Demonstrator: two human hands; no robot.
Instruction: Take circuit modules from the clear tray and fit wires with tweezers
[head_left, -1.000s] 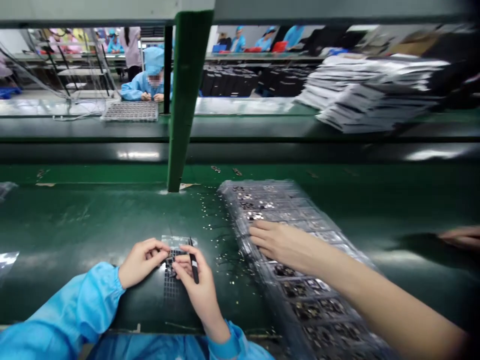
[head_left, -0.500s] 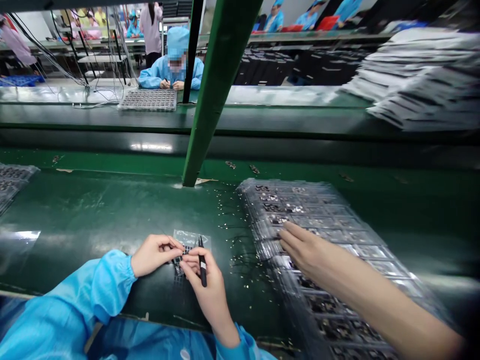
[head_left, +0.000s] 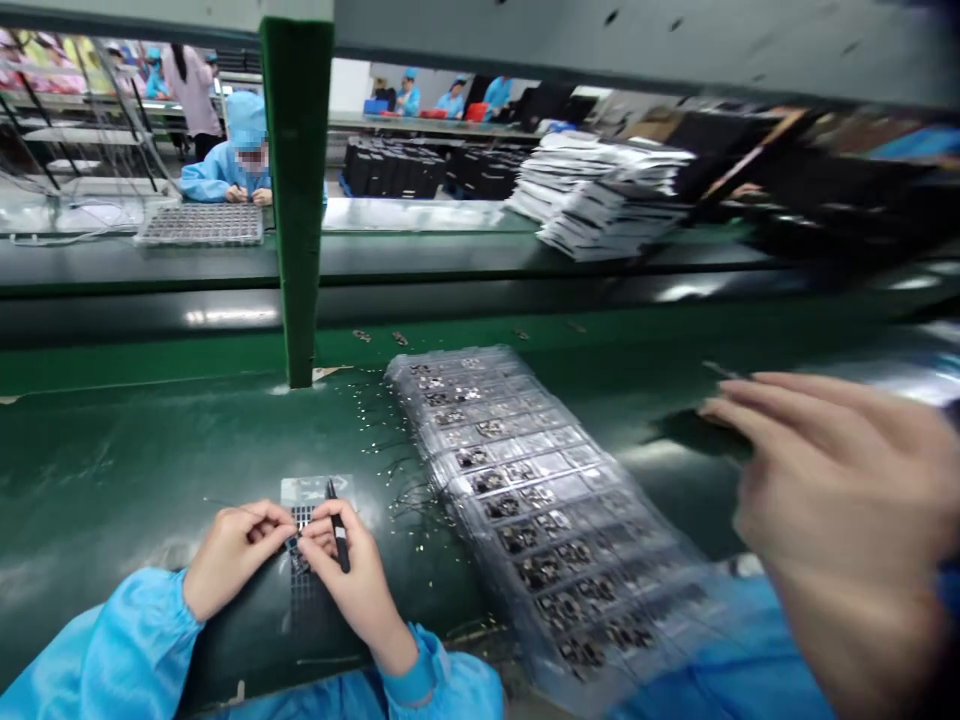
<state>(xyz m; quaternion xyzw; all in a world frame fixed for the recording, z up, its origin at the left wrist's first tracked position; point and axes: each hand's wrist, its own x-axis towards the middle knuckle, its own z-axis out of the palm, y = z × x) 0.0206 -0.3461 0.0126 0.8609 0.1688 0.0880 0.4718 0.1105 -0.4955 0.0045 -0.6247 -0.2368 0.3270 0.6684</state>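
My left hand (head_left: 232, 550) and my right hand (head_left: 352, 580), both in blue sleeves, meet over a small dark gridded strip (head_left: 300, 518) on the green belt. The left hand's fingers are pinched at the strip's edge on something too small to make out. My right hand grips a black pen-like tool (head_left: 339, 535), its tip pointing away from me, while its fingertips pinch at the strip. A clear film piece (head_left: 304, 490) lies just beyond the strip. To the right of my hands lies a long stack of clear blister trays (head_left: 525, 500) with small dark parts in their pockets.
A co-worker's bare hand (head_left: 840, 480), large and blurred, hovers at the right, off the trays. A green post (head_left: 298, 200) stands on the belt ahead. Tiny shiny bits (head_left: 390, 480) litter the belt. Across the line sit a gowned person (head_left: 232, 160), a parts tray (head_left: 201, 225) and stacked white trays (head_left: 607, 200).
The co-worker's hand has lifted off the blister trays and drawn back to the right, close to the camera. My view has swung about. My hands have stayed pinched at the strip.
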